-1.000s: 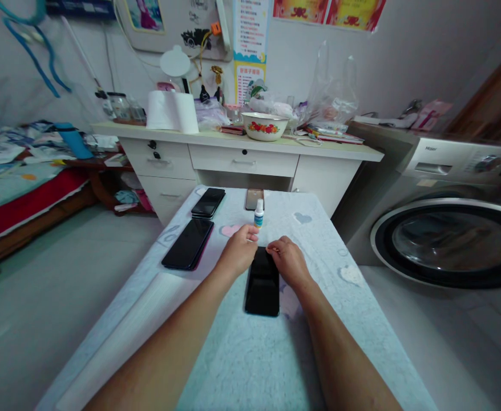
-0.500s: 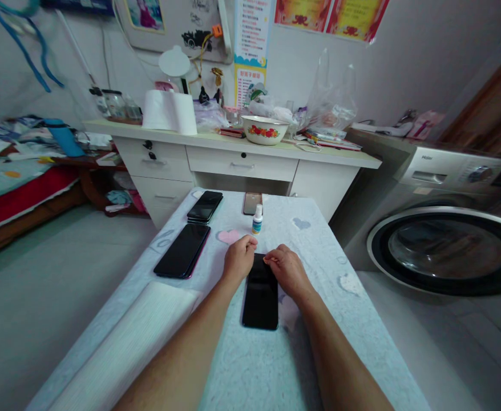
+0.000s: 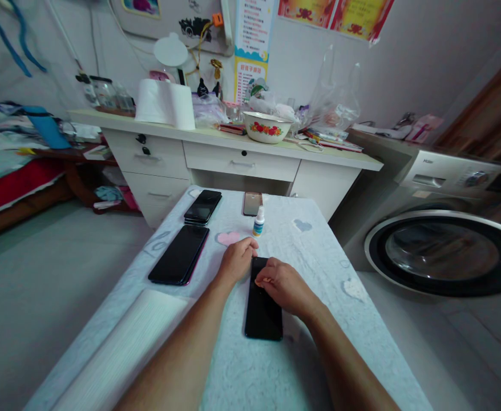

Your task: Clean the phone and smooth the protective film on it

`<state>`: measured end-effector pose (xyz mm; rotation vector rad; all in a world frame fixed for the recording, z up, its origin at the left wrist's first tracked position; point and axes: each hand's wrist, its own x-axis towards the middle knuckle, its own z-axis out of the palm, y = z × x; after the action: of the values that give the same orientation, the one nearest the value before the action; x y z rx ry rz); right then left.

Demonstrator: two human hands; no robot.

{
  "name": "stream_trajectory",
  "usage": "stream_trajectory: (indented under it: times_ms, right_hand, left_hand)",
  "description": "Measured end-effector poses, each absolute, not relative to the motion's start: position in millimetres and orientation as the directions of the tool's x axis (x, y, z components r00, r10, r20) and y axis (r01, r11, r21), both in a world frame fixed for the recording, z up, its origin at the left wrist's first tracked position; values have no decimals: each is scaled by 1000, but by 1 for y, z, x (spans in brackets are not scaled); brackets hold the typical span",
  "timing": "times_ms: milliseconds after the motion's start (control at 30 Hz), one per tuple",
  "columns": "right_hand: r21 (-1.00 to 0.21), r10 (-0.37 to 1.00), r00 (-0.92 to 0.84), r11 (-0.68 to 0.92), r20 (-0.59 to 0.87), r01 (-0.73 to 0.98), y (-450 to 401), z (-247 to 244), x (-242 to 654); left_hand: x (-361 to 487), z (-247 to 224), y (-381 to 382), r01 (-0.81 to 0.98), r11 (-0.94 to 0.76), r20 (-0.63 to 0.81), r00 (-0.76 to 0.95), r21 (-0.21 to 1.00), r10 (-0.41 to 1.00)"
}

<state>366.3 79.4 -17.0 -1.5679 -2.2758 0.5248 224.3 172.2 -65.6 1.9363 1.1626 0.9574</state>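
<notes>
Right hand [image 3: 285, 285] pinches a small orange scrap [image 3: 259, 282] on the glossy, flat phone [image 3: 264, 319]; left hand [image 3: 237, 260] curls nearby, grip unclear. Phone's long axis points away from the wearer.

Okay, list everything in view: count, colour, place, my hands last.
cloth-covered table: 1, pale blue, centre
flat glass phone: 1, black, table's middle
flat phones: two stacks, black-topped, table's left
smaller phone: 1, brownish, table's far end
small plastic bottle: 1, white, beyond middle phone
long ribbed sheet: 1, white, table's near left
drawered desk: 1, white, behind table
floral round bowl: 1, white, desk
other clutter: uncounted, mixed, desk
boxy washing machine: 1, silver, right
cylindrical bottle: 1, blue, left
low bed: 1, red side, left
paper posters: several, multicoloured, wall
small scrap: 1, orange, in right hand
left hand: 1, bare, by phone
right hand: 1, bare, over phone
</notes>
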Motion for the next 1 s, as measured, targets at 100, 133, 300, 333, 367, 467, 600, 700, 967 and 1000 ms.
stream_trajectory:
  times_ms: [100, 133, 300, 333, 367, 467, 600, 700, 967, 1000]
  right_hand:
    - [-461, 920, -392, 358, 24, 812, 78, -13, 365]
    - [-457, 913, -408, 369, 15, 809, 78, -13, 365]
    - [-442, 921, -389, 361, 29, 821, 86, -17, 364]
    - [-435, 930, -366, 347, 42, 831, 89, -19, 363]
    - [-426, 939, -338, 329, 58, 843, 93, -20, 362]
    - [-392, 955, -282, 293, 88, 872, 105, -25, 358]
    - [-336, 970, -222, 244, 102, 910, 115, -26, 353]
    - [-319, 968, -231, 251, 98, 914, 114, -25, 351]
    - [-392, 899, -428, 427, 88, 815, 81, -23, 349]
    - [-401, 894, -437, 437, 97, 805, 77, -23, 348]
  left_hand:
    - [223, -64, 173, 416, -368, 236, 335, 832, 912]
    - [223, -64, 173, 421, -362, 228, 336, 832, 914]
    - [223, -64, 174, 453, -341, 190, 345, 824, 919]
    - [223, -64, 175, 456, -340, 188, 346, 823, 919]
    - [223, -65, 175, 458, -339, 186, 347, 822, 919]
    - [222, -66, 176, 465, -337, 183, 345, 818, 920]
    - [221, -65, 176, 471, -335, 186, 334, 816, 924]
    - [222, -63, 176, 468, -323, 179, 325, 823, 928]
    - [225, -65, 177, 452, -308, 194, 281, 837, 940]
    - [225, -65, 177, 443, -313, 200, 283, 840, 938]
